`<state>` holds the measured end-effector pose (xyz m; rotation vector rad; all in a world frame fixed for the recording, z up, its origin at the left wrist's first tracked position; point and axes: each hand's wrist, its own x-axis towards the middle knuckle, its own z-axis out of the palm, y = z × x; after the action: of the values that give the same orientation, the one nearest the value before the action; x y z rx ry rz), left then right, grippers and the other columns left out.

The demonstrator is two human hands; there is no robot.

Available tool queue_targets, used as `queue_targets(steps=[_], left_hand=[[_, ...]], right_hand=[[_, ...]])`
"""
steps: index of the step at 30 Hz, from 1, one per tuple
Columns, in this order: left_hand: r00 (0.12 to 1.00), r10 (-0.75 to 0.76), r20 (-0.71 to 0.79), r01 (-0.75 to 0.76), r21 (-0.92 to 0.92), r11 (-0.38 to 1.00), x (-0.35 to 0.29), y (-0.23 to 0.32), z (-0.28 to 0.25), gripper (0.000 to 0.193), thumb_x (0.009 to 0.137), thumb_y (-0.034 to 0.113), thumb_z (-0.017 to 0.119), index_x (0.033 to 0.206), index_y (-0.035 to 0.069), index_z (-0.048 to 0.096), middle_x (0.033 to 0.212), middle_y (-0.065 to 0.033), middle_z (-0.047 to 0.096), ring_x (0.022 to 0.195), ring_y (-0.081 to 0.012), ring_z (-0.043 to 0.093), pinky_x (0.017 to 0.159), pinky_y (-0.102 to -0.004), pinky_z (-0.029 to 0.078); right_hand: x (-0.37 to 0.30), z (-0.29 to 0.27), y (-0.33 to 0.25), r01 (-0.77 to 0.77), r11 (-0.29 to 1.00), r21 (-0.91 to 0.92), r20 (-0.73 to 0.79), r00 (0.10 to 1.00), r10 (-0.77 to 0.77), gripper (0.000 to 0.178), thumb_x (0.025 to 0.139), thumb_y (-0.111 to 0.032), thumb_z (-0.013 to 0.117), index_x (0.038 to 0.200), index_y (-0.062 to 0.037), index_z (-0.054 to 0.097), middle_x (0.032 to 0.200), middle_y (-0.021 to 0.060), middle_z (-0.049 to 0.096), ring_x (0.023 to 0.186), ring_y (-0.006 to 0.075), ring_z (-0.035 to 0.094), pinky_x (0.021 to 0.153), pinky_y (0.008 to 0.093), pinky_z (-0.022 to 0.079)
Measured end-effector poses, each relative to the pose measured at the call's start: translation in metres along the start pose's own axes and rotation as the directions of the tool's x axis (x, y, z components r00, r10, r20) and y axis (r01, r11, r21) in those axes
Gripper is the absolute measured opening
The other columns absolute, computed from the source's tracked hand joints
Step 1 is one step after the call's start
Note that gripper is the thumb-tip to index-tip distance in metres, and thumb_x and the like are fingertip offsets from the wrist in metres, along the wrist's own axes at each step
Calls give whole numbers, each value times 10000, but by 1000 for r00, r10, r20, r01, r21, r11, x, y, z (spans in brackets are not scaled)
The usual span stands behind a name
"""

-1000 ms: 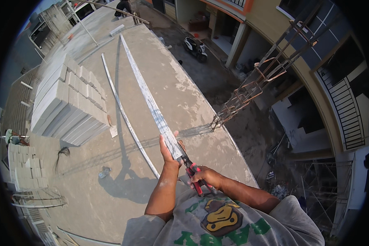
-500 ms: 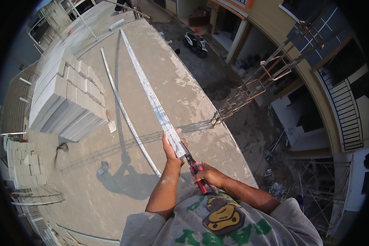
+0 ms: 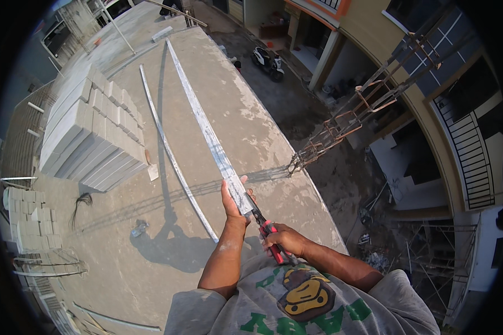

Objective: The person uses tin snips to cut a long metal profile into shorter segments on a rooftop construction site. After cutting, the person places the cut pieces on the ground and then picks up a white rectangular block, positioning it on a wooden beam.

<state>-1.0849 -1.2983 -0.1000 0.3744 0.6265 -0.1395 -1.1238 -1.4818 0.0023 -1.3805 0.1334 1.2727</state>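
Note:
A long, pale metal strip (image 3: 209,137), whitish and smeared, stretches away from me over the slab. My left hand (image 3: 236,201) is wrapped round its near end, thumb on the left side and fingertips showing on the right. My right hand (image 3: 285,240) grips the red and black handles of tin snips (image 3: 271,228). The snips' dark jaws meet the strip's near end, just past my left hand; whether they bite into the metal is too small to tell. A second thin strip (image 3: 170,148) lies on the slab to the left.
Grey blocks (image 3: 95,131) stand stacked at the left, with a trowel (image 3: 151,169) beside them. A rusty rebar column (image 3: 341,123) leans out past the slab's right edge (image 3: 288,139), which drops to a lower yard with a scooter (image 3: 267,63). A clear plastic item (image 3: 140,227) lies by my shadow.
The view has shifted very slightly. Both hands, the snips and the strip keep nearly the same position.

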Motion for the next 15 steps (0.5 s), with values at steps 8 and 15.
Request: queue_targets(steps=[8, 15], left_hand=[[1000, 18, 7, -17, -11, 1000, -1, 2, 2, 794, 837, 755, 458, 1231, 74, 566, 620, -83, 560, 486, -217, 536, 462, -333, 467], [997, 58, -43, -57, 17, 998, -1, 0, 7, 801, 843, 745, 467, 1210, 40, 570, 605, -76, 540, 513, -202, 542, 471, -312, 470]], right_hand=[[3, 1, 4, 10, 998, 56, 23, 1000, -11, 307, 747, -107, 602, 1018, 27, 553, 841, 128, 633, 687, 212, 648, 646, 330, 546], [-3, 6, 1, 55, 993, 105, -13, 998, -54, 301, 755, -120, 600, 1013, 27, 551, 839, 131, 631, 686, 217, 656, 635, 334, 552]])
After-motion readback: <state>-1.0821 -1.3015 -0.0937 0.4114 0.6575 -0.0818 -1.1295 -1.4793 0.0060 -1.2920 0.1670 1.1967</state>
